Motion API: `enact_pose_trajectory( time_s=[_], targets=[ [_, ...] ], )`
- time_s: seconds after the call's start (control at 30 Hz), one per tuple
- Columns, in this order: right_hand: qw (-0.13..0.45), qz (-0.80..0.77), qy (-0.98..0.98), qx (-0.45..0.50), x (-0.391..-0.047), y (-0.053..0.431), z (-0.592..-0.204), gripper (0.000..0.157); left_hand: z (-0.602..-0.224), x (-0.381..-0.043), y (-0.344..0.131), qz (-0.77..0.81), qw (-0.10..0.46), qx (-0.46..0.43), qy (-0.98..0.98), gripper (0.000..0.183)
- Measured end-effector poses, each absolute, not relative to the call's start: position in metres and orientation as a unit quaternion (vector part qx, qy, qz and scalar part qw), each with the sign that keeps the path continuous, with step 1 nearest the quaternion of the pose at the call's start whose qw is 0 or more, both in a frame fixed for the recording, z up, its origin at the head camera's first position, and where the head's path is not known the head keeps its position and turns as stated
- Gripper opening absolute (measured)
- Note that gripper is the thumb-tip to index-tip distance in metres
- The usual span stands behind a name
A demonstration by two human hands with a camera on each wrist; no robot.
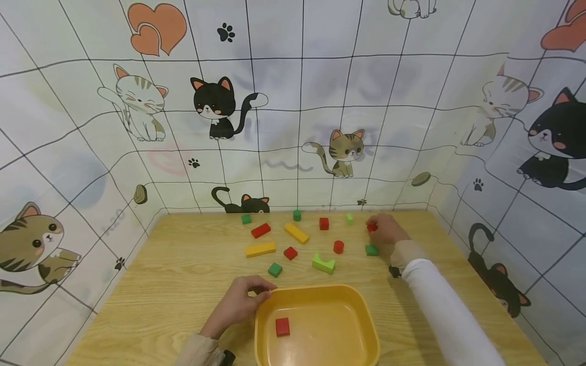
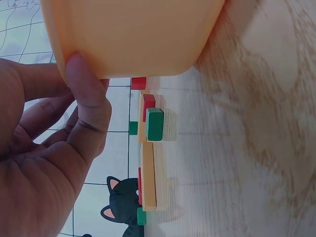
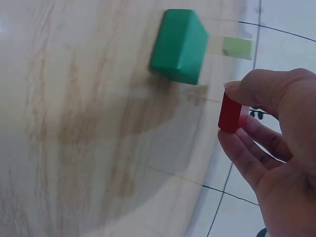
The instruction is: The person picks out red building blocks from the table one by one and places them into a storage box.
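Observation:
At the far right of the table my right hand (image 1: 388, 230) pinches a red block (image 3: 230, 112) between thumb and fingers. A green block (image 3: 178, 47) lies on the table near that hand, on the side towards me. My left hand (image 1: 240, 304) grips the rim of a yellow plastic tray (image 1: 316, 288) at its far left corner. In the left wrist view the thumb (image 2: 88, 94) presses on the outside of the tray wall. Inside the tray lies one red block (image 1: 282, 327).
Beyond the tray several blocks are scattered: yellow bars (image 1: 260, 249), a red cylinder (image 1: 338, 247), a light green arch block (image 1: 323, 264), a green block (image 1: 275, 269) and a green cylinder (image 1: 297, 215). A cloth printed with cats (image 1: 284, 101) hangs behind the wooden table (image 1: 183, 264).

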State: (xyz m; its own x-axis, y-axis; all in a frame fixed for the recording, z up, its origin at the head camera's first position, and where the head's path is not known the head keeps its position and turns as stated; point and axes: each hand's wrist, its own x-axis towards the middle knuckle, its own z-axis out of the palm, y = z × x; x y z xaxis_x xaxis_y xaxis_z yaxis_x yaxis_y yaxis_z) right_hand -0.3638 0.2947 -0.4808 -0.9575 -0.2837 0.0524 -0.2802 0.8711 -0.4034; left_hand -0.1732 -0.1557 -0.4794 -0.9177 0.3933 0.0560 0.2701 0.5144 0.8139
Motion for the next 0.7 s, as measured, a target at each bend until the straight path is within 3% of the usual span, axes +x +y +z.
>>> enact_pose_trajectory(
  time_s=[0.7],
  targets=[
    [-0.042, -0.220, 0.960, -0.170, -0.341, 0.278, -0.441, 0.037, -0.482, -0.173, -0.155, 0.460, 0.059, 0.204, 0.862, 0.016]
  ],
)
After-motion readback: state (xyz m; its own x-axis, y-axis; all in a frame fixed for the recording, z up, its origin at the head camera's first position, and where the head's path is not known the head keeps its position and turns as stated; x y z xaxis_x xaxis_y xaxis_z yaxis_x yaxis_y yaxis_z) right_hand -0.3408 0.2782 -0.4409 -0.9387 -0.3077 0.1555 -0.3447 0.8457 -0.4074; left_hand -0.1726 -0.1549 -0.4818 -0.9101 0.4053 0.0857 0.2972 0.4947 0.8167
